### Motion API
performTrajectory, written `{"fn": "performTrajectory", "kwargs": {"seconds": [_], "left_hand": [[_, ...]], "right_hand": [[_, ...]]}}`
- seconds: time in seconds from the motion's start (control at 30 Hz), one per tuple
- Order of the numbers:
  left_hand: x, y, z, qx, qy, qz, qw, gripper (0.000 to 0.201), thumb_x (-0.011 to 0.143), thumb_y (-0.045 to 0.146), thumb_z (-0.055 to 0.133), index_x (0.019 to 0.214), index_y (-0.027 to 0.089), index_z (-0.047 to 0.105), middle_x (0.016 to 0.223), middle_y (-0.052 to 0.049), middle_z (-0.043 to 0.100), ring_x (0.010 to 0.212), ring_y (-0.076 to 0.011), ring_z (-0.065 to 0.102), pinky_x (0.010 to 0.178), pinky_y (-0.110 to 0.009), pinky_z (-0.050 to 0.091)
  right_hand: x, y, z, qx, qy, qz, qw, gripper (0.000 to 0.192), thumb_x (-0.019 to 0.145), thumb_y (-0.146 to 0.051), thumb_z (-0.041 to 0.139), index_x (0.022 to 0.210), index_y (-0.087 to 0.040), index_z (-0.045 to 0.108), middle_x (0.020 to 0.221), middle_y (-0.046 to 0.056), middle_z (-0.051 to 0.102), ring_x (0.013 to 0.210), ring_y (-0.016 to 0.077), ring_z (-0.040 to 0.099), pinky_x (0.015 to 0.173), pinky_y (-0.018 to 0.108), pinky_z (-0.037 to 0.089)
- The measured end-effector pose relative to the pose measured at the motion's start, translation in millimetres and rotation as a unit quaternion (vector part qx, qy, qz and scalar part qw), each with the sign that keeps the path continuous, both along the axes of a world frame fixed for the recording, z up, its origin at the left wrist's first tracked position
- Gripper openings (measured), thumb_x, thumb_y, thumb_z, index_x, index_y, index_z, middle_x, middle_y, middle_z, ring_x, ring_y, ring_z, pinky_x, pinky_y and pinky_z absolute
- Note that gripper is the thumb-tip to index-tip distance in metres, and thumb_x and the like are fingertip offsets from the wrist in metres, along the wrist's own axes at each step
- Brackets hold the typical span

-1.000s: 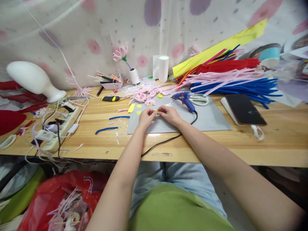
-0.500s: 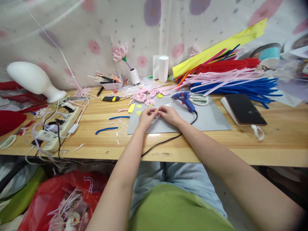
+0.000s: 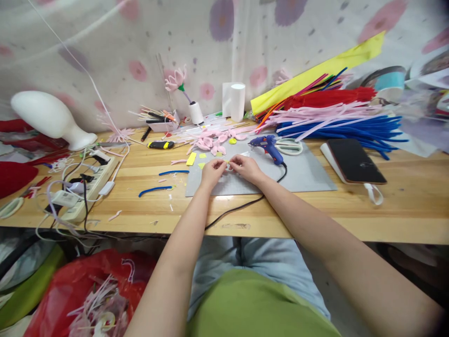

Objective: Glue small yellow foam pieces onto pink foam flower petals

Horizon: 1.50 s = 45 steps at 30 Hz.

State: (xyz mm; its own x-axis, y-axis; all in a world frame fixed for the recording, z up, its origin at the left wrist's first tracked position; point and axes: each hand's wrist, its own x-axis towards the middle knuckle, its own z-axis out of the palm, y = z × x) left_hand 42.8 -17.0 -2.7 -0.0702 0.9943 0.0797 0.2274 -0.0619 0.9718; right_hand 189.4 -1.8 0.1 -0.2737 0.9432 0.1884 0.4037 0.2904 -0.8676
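Both hands, left hand (image 3: 211, 170) and right hand (image 3: 245, 167), pinch a tiny yellow piece (image 3: 227, 162) between fingertips. I judge slippage likely, since it is small. Blue hot glue gun (image 3: 267, 145) lies near.

I see the mat (image 3: 308, 175) lying on the table (image 3: 403, 210), in the middle. My left hand (image 3: 211, 172) and right hand (image 3: 247, 168) meet above its left part. The glue gun (image 3: 267, 146) lies behind the right hand, and the scissors (image 3: 289, 146) just right of it. The phone (image 3: 356, 160) is further right. The power strip (image 3: 93, 185) lies far left.
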Motion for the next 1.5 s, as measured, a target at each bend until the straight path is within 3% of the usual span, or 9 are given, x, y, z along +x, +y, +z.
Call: {"fn": "performTrajectory", "kwargs": {"seconds": [0.43, 1.5], "left_hand": [[-1.2, 3.9, -5.9, 0.007, 0.029, 0.017, 0.999, 0.013, 0.066, 0.028, 0.060, 0.070, 0.016, 0.060, 0.061, 0.002, 0.060, 0.055, -0.0095, 0.054, 0.051, -0.021, 0.041], [-3.4, 6.6, -9.6, 0.012, 0.058, 0.010, 0.998, 0.017, 0.065, 0.031, 0.061, 0.073, 0.016, 0.064, 0.065, 0.000, 0.062, 0.057, -0.0101, 0.055, 0.055, -0.023, 0.043]], "right_hand": [[1.1, -3.8, 2.5, 0.074, -0.021, 0.019, 0.997, 0.012, 0.072, -0.025, 0.052, 0.079, -0.018, 0.059, 0.074, 0.001, 0.065, 0.067, 0.0126, 0.056, 0.065, 0.024, 0.042], [0.3, -0.3, 2.0, 0.017, 0.017, 0.008, 1.000, 0.008, 0.075, -0.025, 0.055, 0.077, -0.019, 0.061, 0.073, 0.000, 0.067, 0.063, 0.0121, 0.059, 0.067, 0.026, 0.044]]}}
